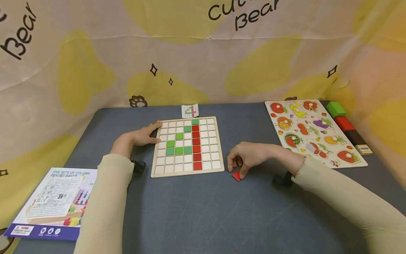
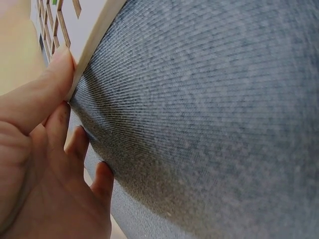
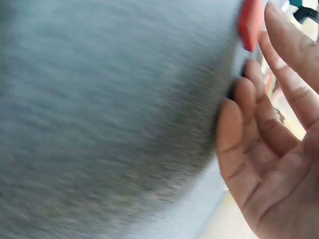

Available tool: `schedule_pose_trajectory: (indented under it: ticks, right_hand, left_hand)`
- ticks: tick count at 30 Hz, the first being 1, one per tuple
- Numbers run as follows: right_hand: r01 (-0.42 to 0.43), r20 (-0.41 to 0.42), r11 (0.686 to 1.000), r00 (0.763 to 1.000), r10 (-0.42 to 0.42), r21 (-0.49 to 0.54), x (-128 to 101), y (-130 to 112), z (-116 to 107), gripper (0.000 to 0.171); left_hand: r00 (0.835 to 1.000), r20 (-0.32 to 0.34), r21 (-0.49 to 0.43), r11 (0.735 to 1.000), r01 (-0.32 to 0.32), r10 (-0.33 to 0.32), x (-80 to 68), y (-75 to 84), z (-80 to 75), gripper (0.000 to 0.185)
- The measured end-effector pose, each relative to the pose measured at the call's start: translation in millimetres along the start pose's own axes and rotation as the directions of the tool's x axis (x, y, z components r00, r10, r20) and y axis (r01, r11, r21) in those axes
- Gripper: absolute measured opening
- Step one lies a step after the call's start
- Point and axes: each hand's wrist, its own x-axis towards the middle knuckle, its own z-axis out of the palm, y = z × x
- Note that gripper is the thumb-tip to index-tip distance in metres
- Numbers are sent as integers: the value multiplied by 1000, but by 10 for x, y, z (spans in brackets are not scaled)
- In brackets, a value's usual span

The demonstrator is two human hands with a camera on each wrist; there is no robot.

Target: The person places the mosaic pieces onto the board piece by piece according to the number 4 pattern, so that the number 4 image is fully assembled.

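A wooden-framed grid board (image 1: 188, 174) lies on the dark table. It holds green tiles in a stepped pattern and a column of red tiles (image 1: 196, 149) among white squares. My left hand (image 1: 139, 136) rests at the board's left edge with thumb and index finger spread; the left wrist view shows the thumb (image 2: 59, 74) on the frame. Right of the board, my right hand (image 1: 250, 155) reaches down to a loose red tile (image 1: 236, 175), the thumb touching or very near it. In the blurred right wrist view, that tile (image 3: 249, 25) sits beyond the thumb and fingertips.
Behind the board stands a small pattern card (image 1: 190, 111). A fruit puzzle board (image 1: 304, 116) lies at the right, beside a row of blocks (image 1: 344, 123). A printed box (image 1: 47, 208) occupies the left front. A patterned cloth hangs behind the table.
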Motion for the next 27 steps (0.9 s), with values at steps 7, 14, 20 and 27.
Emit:
schedule_pose_trajectory:
  ticks: [7,14,20,27]
  right_hand:
    - [61,-37,995,997,-64,-81,1,-2,70,25]
    - [17,-50,999,999,-20,-42,61,-21,-7,20]
    - [39,-224,999,974,-38,3,220,-50,-130,16]
    - [28,-438,999,899,-16,20,514,-155,-220,12]
  left_hand:
    - [1000,-1,-8,1000,11,-11,-5,-16,11,84]
    - [1000,-6,-3,1000,11,-11,5,-29,13,84]
    - [1000,-2,0,1000,7,-7,12,-36,10,84]
    - [1000,-2,-11,1000,2,-2,-2,-12,12,83]
